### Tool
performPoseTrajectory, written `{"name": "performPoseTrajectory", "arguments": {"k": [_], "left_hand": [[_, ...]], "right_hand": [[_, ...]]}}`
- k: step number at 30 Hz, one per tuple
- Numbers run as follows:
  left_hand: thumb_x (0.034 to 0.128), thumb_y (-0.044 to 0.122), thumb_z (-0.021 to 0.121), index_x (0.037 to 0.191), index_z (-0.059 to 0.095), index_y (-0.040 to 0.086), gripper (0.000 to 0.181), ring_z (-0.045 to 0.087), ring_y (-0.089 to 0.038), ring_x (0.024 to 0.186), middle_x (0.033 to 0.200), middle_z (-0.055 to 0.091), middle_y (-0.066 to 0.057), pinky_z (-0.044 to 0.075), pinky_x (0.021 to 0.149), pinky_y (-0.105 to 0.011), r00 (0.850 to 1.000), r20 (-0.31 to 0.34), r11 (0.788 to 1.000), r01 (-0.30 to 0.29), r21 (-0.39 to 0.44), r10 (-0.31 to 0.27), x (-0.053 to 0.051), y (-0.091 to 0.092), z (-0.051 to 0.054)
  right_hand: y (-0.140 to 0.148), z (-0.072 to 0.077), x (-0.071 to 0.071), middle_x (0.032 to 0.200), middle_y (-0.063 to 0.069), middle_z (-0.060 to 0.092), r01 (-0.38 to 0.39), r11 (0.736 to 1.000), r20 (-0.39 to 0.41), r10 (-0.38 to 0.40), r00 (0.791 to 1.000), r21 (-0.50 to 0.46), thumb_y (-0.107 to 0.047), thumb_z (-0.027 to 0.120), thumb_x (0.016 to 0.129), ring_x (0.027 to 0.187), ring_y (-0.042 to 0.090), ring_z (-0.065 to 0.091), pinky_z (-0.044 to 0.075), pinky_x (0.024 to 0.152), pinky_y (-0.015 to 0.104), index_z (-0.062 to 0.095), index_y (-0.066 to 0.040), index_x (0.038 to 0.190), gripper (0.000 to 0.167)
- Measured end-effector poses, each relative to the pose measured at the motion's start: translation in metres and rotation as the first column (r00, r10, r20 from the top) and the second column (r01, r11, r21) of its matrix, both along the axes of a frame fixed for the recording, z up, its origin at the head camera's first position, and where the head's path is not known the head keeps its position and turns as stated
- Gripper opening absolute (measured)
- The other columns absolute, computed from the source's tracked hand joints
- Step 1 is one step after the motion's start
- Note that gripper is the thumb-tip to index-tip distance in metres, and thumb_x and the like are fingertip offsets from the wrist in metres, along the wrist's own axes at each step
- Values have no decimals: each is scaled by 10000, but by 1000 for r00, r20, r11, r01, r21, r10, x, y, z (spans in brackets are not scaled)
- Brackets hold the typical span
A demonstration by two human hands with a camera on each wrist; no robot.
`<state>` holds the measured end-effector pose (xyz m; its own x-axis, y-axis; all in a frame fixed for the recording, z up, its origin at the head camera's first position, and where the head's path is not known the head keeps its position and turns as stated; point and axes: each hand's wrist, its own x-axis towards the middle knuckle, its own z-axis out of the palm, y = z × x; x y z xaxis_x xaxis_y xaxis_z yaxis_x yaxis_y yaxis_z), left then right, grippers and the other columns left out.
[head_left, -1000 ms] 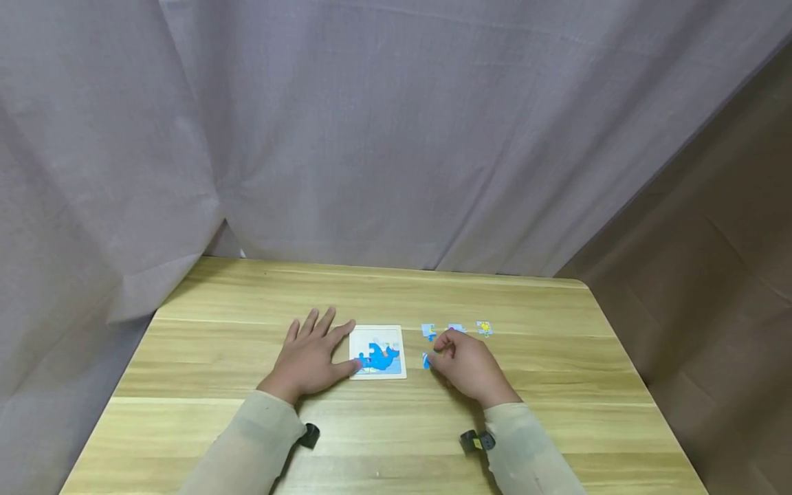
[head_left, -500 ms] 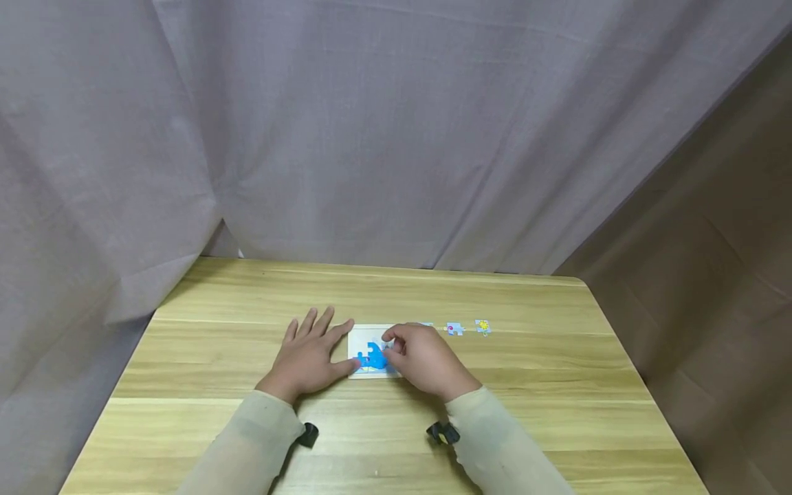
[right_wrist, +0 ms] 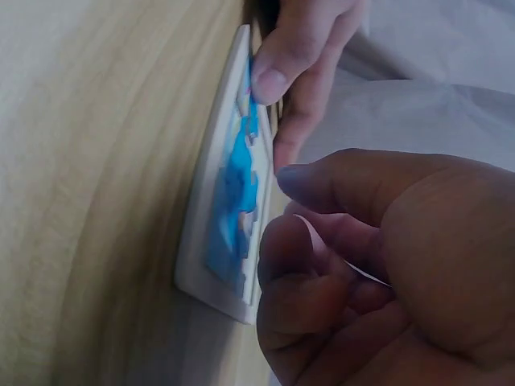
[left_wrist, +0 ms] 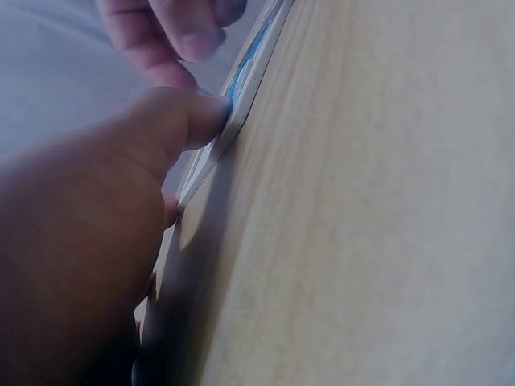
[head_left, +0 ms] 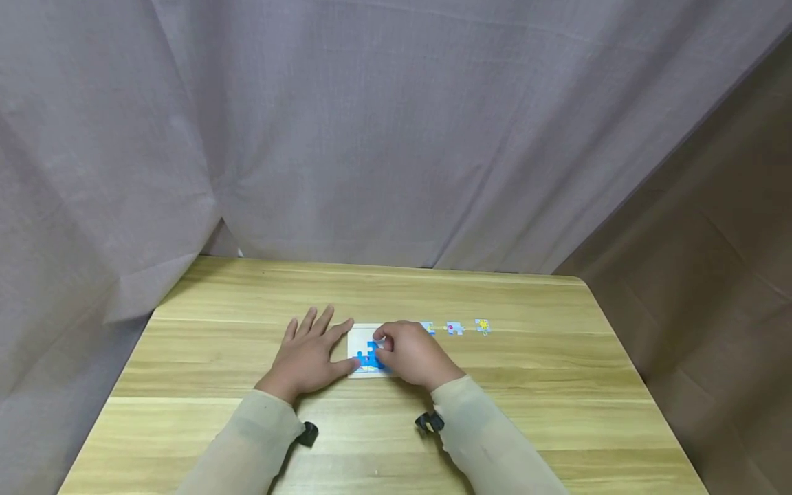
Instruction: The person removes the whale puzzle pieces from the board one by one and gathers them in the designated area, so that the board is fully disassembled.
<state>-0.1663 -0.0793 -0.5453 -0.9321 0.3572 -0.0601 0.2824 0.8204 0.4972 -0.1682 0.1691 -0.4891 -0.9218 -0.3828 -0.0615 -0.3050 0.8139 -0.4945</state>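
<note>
A white-framed jigsaw puzzle with a blue animal picture lies on the table; part of its inner area is bare white. My left hand rests spread beside its left edge, and the thumb presses on the frame's near left corner. My right hand hovers over the puzzle's right half, thumb and index finger drawn together on a small puzzle piece, mostly hidden by the fingers. In the right wrist view the puzzle's blue picture shows beside those fingertips.
Right of the puzzle, loose pieces lie in a row: a partly covered blue one, a pale blue one and one with a yellow flower shape. Grey curtain hangs behind the wooden table.
My right hand has moved left from the loose pieces to above the puzzle, and the blue-and-white piece has left its place on the table. My left hand stays put.
</note>
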Motion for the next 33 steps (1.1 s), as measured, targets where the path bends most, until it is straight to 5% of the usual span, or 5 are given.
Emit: {"name": "performPoseTrajectory", "arguments": {"k": [7,14,23,33], "left_hand": [[1006,751,677,1736,455,368,853,61,-450,1771,1899,187,-102,42,1383,-751,1000,-5,1000,1,8,-1,1,-1,3],[1007,749,676,1733,460,367,848,60,-450,1771,1899,187,-102,50,1380,-758,1000,-4,1000,1,11,-1,2,-1,2],[1012,751,667,1737,450,371,847,56,-446,1772,1900,178,-98,38,1386,-747,1000,6,1000,0,5,0,2,-1,2],[1014,757,660,1741,442,374,850,48,-441,1773,1902,170,-91,33,1386,-747,1000,3,1000,4,1,-4,2,0,3]], "right_hand": [[-3,-8,-6,752,-68,617,10,999,49,-11,999,31,-133,739,970,699,95,556,583,867,356,797,-81,1350,388],[-7,-8,-7,1077,4,800,27,998,68,-31,997,59,-153,759,976,939,169,654,602,1118,475,772,-81,1403,434],[-12,0,-12,805,-24,632,30,997,140,-39,989,69,-127,826,941,720,153,569,536,726,342,695,-107,1282,365],[-8,1,-12,900,17,639,53,998,185,-59,981,40,-165,844,975,793,201,590,519,738,370,604,-186,1232,352]]}}
